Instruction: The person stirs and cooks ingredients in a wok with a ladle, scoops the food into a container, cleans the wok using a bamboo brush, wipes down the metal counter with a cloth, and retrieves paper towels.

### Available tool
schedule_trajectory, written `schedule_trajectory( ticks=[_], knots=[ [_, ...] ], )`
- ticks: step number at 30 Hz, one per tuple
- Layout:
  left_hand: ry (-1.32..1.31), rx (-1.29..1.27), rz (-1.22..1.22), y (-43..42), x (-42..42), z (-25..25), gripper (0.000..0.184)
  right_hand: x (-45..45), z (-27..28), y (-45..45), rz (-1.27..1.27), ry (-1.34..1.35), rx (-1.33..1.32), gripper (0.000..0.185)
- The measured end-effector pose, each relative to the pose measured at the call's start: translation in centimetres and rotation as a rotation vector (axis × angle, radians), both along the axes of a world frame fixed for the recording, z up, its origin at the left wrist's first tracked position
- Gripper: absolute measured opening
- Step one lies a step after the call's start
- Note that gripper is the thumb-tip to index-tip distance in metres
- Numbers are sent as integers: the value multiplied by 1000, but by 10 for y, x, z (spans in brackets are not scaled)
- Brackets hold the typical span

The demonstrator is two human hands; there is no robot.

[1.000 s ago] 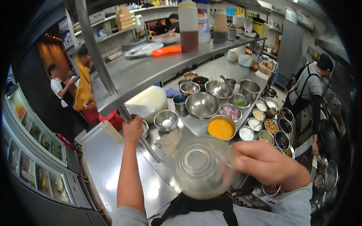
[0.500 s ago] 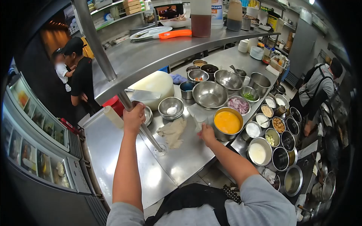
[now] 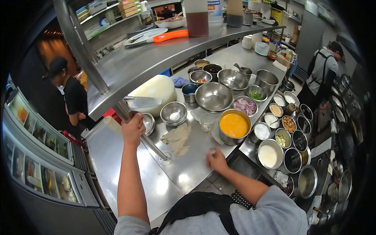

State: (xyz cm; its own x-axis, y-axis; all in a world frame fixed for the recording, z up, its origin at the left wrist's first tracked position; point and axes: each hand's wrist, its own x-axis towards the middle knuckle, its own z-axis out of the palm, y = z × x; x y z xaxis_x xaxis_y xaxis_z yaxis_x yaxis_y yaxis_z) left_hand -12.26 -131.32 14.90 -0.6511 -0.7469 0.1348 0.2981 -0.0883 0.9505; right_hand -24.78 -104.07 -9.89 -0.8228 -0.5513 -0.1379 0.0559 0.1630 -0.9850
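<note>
My left hand (image 3: 133, 127) is wrapped around the metal post (image 3: 150, 145) that holds up the shelf. By the front edge of the steel table (image 3: 156, 182), my right hand (image 3: 216, 159) is raised with its fingers curled in; motion blurs the fingertips, and whatever they may hold is hidden. A pot of orange-yellow liquid (image 3: 235, 125) stands just beyond that hand, with a small clear container (image 3: 206, 124) to its left. Between my hands lies a crumpled beige cloth (image 3: 176, 139). Stacked metal bowls (image 3: 173, 113) sit behind it.
A knife (image 3: 145, 102) rests on a white round block (image 3: 156, 91). Bowls of sliced red onion (image 3: 245, 105) and chopped greens (image 3: 255, 94) stand farther back. Several ingredient pots, including one of white liquid (image 3: 270, 154), fill the right side. Two co-workers (image 3: 72, 92) (image 3: 323, 70) stand left and right.
My right hand has drawn back from beside the pot toward the table's front edge, uncovering the small clear container. My left hand stays on the post. The view has shifted slightly.
</note>
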Motion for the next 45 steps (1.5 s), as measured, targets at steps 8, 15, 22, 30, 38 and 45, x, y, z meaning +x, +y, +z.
schedule_trajectory(
  ticks=[8, 15, 22, 30, 38, 45],
  knots=[
    [3, -9, 74, -2, -3, -7, 16, 73, -155, 236, 920, 497, 1043, 34],
    [-14, -18, 11, -17, -5, -20, 17, 106, -203, 414, 850, -109, 1553, 29],
    [-11, -35, -10, -13, -5, -14, 17, 185, -121, 333, -409, -536, 933, 34],
    [-28, -55, -66, -21, -4, -17, 18, 292, -111, 294, -30, -347, 1095, 39],
    [18, -99, -75, -17, -4, -16, 18, 356, -156, 391, -175, -542, 1167, 45],
    [-15, -77, 14, -34, -10, -26, 21, 363, -156, 447, -118, -553, 1075, 43]
  ],
)
